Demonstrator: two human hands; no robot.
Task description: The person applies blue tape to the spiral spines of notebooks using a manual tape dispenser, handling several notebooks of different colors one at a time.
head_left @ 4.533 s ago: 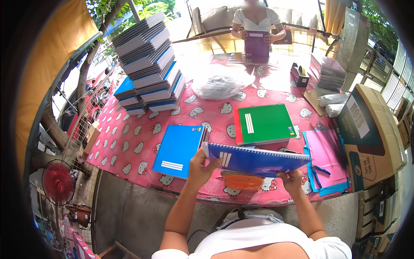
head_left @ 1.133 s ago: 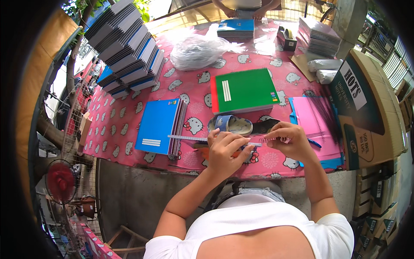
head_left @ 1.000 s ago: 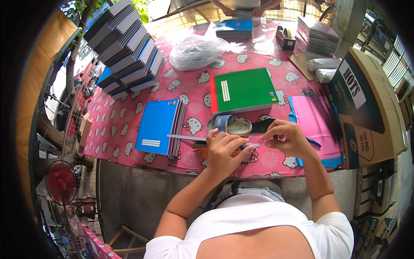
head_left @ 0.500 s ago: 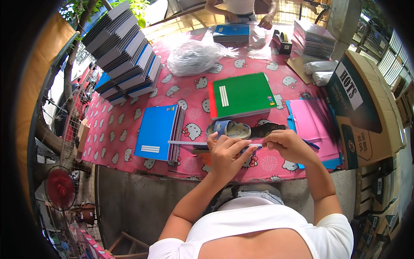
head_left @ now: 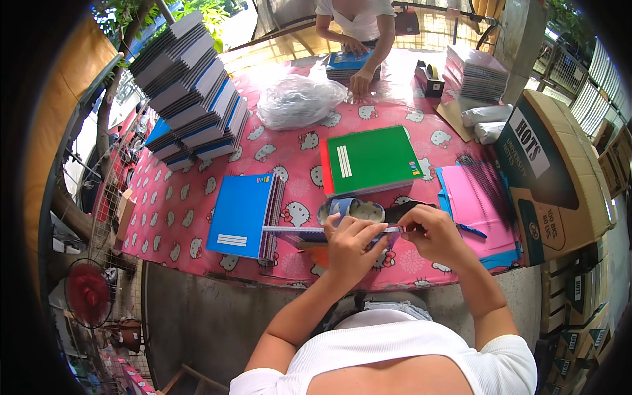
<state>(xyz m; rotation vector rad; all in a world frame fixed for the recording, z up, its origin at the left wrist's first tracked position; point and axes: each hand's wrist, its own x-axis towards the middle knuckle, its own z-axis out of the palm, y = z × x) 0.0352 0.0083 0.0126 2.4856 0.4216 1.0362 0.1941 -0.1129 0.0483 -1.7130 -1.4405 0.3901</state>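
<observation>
Notebook (head_left: 299,230), seen nearly edge-on as a pale strip, sits above the near side of the pink bench (head_left: 191,204). The left hand (head_left: 355,242) has its grip closed over the strip, fingers bent; the right hand (head_left: 428,232) pinches the right end, though whether on cover or binding I cannot tell. It should handle light, flexible across its covers and slightly slick, so the stiffer edge suits holding. Just beyond lie a sandal (head_left: 365,209) and green-topped stack (head_left: 378,158); leftward, a blue-topped stack (head_left: 238,214); rightward, pink sheets (head_left: 474,204).
</observation>
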